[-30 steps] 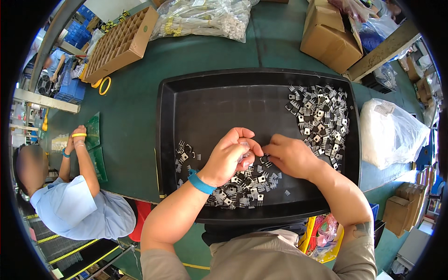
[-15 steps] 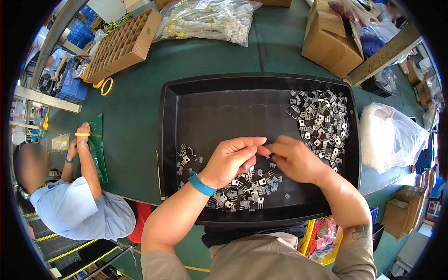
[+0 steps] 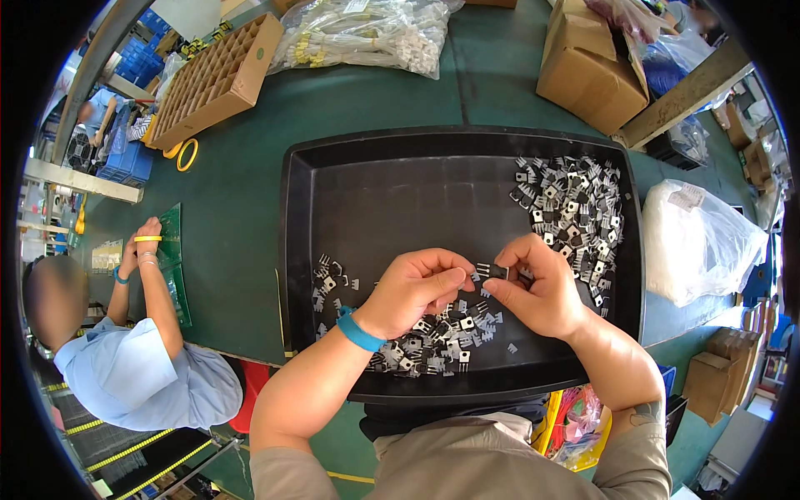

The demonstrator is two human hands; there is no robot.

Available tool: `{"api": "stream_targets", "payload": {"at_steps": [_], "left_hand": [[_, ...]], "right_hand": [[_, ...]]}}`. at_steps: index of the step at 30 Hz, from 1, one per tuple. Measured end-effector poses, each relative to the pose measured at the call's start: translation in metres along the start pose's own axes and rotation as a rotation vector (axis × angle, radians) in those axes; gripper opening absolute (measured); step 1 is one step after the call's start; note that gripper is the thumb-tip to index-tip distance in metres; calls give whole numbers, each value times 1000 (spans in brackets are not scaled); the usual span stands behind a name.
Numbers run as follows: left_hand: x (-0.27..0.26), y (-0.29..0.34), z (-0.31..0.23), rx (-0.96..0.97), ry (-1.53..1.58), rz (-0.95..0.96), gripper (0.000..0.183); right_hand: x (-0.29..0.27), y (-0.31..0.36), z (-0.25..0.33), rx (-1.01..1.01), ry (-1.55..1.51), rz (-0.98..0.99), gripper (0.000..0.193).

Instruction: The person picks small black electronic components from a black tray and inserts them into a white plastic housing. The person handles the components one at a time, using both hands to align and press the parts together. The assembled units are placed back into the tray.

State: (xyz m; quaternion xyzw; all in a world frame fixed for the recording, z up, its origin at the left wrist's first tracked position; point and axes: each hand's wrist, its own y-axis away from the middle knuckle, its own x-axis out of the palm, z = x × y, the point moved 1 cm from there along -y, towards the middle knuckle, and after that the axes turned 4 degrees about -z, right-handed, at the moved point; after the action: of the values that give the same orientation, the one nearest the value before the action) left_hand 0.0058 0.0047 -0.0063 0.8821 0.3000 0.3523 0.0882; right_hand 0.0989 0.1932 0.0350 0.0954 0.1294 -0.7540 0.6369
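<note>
Over a black tray (image 3: 287, 208), my right hand (image 3: 542, 287) pinches a black three-legged transistor (image 3: 497, 272) between thumb and fingertips, its legs pointing left. Close to those legs, my left hand (image 3: 421, 287), with a blue wristband, has thumb and fingers pressed together; what they hold, if anything, is too small to make out. Beneath my hands lies a pile of transistors (image 3: 425, 342) mixed with small grey comb-shaped pieces (image 3: 485, 335). A larger heap of transistors (image 3: 575, 217) fills the tray's right side, and a few more (image 3: 329, 279) lie at its left wall.
The tray rests on a green table (image 3: 233, 275). Around it are a divided cardboard box (image 3: 217, 79), a bag of cables (image 3: 358, 42), a brown carton (image 3: 592, 75), a white plastic bag (image 3: 700, 242) and yellow tape (image 3: 187, 156). At left, a co-worker (image 3: 150, 358) handles green circuit boards (image 3: 172, 283).
My right hand has turned and its fingers have opened out somewhat, so the pinched transistor now shows. My left hand has shifted slightly left, its index finger more bent.
</note>
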Motion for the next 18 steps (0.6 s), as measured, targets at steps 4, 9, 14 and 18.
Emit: {"api": "stream_targets", "payload": {"at_steps": [4, 9, 14, 18], "left_hand": [[-2, -1, 1, -13, -19, 9, 26], [1, -2, 1, 41, -22, 51, 34], [1, -2, 2, 37, -30, 60, 35], [5, -1, 0, 35, -37, 46, 35]], "right_hand": [[1, 2, 0, -11, 25, 21, 21], [2, 3, 5, 16, 63, 40, 20], [3, 3, 3, 45, 41, 44, 20], [5, 2, 5, 42, 43, 28, 19]]}}
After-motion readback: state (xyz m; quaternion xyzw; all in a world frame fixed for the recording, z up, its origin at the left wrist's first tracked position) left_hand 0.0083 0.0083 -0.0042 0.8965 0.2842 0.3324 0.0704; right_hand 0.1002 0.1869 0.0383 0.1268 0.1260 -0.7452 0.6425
